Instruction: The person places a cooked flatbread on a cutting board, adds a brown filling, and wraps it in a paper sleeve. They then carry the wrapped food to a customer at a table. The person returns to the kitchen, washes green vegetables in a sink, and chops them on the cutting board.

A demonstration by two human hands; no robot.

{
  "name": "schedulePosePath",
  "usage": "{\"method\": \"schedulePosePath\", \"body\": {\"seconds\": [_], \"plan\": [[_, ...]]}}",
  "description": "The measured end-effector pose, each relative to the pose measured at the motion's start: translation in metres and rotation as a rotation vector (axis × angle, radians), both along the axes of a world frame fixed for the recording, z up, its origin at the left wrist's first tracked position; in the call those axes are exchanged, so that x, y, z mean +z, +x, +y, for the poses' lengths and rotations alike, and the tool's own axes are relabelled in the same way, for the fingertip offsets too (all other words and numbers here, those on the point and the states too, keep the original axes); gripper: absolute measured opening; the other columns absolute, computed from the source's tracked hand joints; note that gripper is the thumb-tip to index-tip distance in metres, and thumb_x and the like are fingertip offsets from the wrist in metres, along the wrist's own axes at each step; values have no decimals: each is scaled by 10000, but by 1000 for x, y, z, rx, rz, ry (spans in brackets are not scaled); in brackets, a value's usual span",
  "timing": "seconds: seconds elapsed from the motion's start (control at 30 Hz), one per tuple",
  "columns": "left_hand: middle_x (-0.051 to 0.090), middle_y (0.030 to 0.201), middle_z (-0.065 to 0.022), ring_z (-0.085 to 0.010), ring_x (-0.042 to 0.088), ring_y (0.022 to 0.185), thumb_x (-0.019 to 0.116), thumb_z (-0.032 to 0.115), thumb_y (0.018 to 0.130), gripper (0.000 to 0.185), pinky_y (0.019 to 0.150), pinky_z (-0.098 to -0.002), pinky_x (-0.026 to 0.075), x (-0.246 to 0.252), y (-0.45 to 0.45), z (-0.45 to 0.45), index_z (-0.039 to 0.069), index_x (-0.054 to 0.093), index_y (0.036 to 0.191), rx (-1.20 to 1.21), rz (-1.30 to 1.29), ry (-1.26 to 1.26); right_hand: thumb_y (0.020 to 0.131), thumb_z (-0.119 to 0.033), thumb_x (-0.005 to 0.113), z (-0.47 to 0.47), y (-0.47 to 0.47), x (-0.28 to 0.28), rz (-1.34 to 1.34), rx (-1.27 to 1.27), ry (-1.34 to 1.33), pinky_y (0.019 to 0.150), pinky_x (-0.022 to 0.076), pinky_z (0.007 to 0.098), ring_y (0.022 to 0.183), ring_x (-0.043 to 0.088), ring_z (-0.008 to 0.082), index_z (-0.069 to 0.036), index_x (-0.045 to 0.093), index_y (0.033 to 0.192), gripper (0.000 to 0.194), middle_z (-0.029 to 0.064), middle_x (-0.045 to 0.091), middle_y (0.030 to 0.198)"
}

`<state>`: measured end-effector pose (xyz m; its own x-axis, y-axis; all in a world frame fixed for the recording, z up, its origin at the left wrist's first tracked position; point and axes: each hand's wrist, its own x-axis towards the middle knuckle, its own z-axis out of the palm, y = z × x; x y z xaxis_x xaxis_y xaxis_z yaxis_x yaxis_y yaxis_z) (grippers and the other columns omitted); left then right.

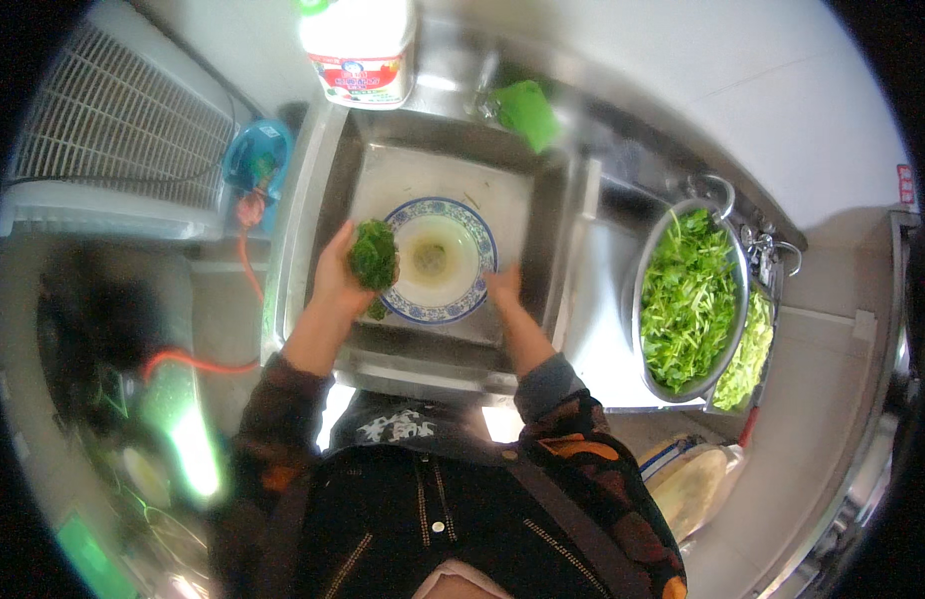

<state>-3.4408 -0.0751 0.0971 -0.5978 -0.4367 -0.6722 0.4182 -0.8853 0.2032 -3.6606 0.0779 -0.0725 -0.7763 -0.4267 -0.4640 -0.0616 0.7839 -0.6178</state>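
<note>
A blue-and-white patterned dish (pixel 436 308) lies in the steel sink, with cloudy yellowish liquid in its middle. At the dish's left side, my left hand (pixel 341 271) holds a dark green scouring pad or bunch of greens (pixel 373 254); which of the two cannot be told. My right hand (pixel 505 290) grips the dish's right rim. A bit of similar green stuff shows below my left hand, beside the dish.
The steel sink (pixel 556 247) has raised walls. A metal colander or bowl of cut leafy greens (pixel 687 314) stands at right, by paler cut vegetables (pixel 743 359). A large white jug (pixel 361 60) and green cloth (pixel 526 114) sit behind; a blue basin (pixel 272 135) is left.
</note>
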Motion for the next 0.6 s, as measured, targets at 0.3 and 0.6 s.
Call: {"method": "schedulePosePath", "body": {"seconds": [0.3, 0.6], "plan": [[526, 1074, -187, -308, 541, 900, 391, 382, 901, 441, 718, -425, 467, 20, 71, 17, 40, 456, 1172, -63, 188, -259, 761, 48, 546, 1, 18, -16, -924, -384, -180, 648, 564, 342, 829, 615, 300, 112, 438, 1104, 365, 217, 568, 967], [500, 1094, -211, -315, 512, 912, 524, 453, 807, 560, 688, -420, 461, 42, 159, 56, 49, 451, 1187, 85, 282, -379, 768, 8, 516, -1, 72, 24, -1718, -589, -644, 572, 533, 263, 774, 577, 271, 128, 403, 1090, 362, 245, 518, 974]]}}
